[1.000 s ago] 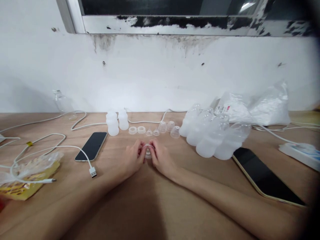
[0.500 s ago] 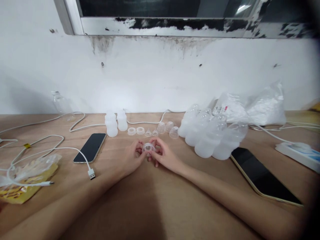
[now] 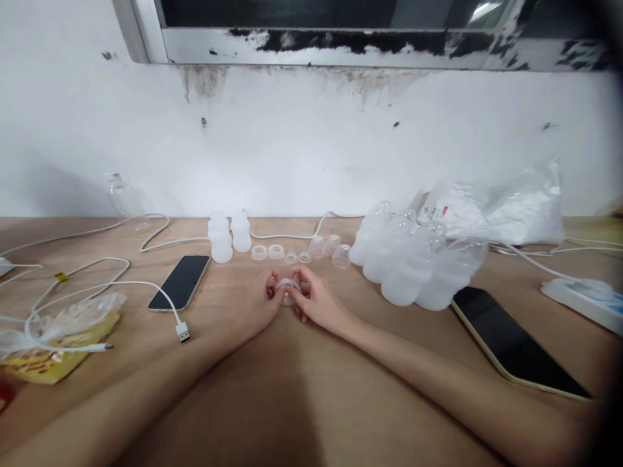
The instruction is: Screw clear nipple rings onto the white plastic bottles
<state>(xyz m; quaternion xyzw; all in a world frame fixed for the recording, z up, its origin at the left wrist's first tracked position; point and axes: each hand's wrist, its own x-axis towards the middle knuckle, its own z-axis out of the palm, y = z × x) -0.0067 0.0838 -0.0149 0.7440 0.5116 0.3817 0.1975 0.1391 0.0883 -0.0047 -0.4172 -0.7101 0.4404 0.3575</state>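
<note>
Above the middle of the table, my left hand and my right hand pinch a translucent baby-bottle collar ring between them, one from each side. Something clear, seemingly a bottle teat, shows at the ring's lower side, partly covered by my fingers. Just beyond the hands stand two more collar rings, two clear teats and several clear dome caps in a row. Two frosted bottle bodies stand behind on the left.
Several capped frosted bottles are grouped at right, in front of plastic bags. Phones lie left and right. White cables, a yellow packet and a clear bottle are at left, a power strip far right.
The ring has tilted slightly between my fingers, and my right fingers have shifted a little over it. The whole view has moved slightly; the things on the table stay in place.
</note>
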